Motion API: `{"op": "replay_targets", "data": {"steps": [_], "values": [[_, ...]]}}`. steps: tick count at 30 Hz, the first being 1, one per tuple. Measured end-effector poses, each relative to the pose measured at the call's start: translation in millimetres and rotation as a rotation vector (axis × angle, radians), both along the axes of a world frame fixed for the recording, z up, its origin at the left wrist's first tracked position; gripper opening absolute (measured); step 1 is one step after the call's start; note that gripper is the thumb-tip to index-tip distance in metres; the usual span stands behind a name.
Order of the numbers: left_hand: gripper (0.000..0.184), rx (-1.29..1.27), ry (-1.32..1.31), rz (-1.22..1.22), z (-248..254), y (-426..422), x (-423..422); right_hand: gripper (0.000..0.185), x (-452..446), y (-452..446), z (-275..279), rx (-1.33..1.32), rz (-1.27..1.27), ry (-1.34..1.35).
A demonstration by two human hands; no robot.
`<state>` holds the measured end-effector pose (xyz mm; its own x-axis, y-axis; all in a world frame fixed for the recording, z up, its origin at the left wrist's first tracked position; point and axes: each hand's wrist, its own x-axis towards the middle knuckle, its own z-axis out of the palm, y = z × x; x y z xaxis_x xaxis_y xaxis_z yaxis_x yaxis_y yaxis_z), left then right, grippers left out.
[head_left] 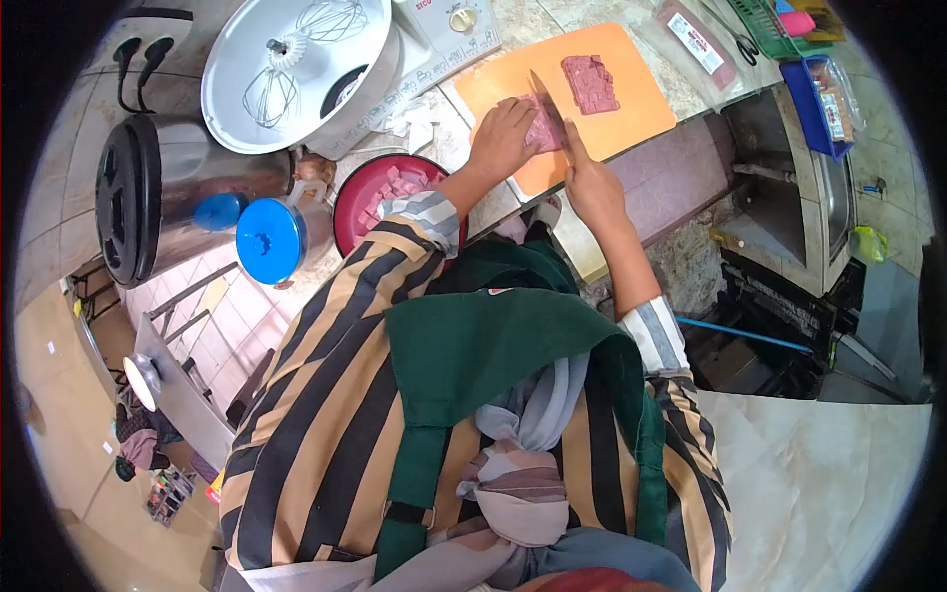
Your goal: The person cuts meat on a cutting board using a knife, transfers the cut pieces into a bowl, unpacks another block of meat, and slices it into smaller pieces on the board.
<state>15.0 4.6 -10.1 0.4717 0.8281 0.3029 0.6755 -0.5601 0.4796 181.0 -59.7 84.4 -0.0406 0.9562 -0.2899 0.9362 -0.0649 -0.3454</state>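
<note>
On an orange cutting board my left hand presses its bent fingers on a slab of pink meat. My right hand is closed round the handle of a kitchen knife. The blade lies along the right side of the slab, close to my left fingertips; whether it has entered the meat I cannot tell. Further right on the board sits a block of cut pink meat, scored into small pieces. Below my left forearm, a red bowl contains pink meat cubes, partly hidden by the sleeve.
A white mixer bowl with whisks stands at upper left. Beside it are a steel container and a blue-lidded jug. At upper right lie a labelled meat pack, scissors and a blue basket.
</note>
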Motion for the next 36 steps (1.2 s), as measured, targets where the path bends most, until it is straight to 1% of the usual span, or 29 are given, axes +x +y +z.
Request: {"op": "replay_targets", "data": {"steps": [4, 7, 12, 15, 21, 24, 29, 32, 36], "values": [[0.059, -0.030, 0.007, -0.013, -4.1, 2.8, -2.6, 0.067, -7.7, 6.7, -9.4, 0.026, 0.020, -0.048], [0.058, 0.041, -0.043, 0.012, -5.3, 3.6, 0.4, 0.067, -9.6, 7.8, -8.9, 0.006, 0.012, -0.059], [0.060, -0.016, 0.010, -0.008, -8.8, 6.7, -0.3, 0.066, -8.8, 7.8, -6.3, -0.031, 0.021, -0.051], [0.059, -0.013, -0.015, -0.001, -10.3, 6.1, -0.2, 0.066, -6.2, 8.4, -7.0, -0.022, 0.038, -0.035], [0.059, 0.039, -0.034, -0.007, -13.4, 5.2, -2.5, 0.069, -8.1, 13.0, -8.1, -0.075, 0.032, -0.021], [0.058, 0.027, -0.064, -0.011, -11.5, 4.0, -2.4, 0.069, -8.8, 19.0, -13.4, -0.100, 0.073, -0.039], [0.057, 0.039, -0.091, -0.002, -6.7, 4.7, -0.6, 0.075, -15.0, 22.1, -30.1, -0.031, 0.054, 0.031], [0.057, 0.025, -0.089, 0.002, -6.6, 4.9, -0.9, 0.072, -12.3, 24.1, -24.4, -0.062, 0.077, -0.005], [0.056, 0.038, -0.075, 0.018, -6.7, 4.8, -0.1, 0.074, -9.6, 14.9, -19.2, -0.055, 0.079, 0.007]]}}
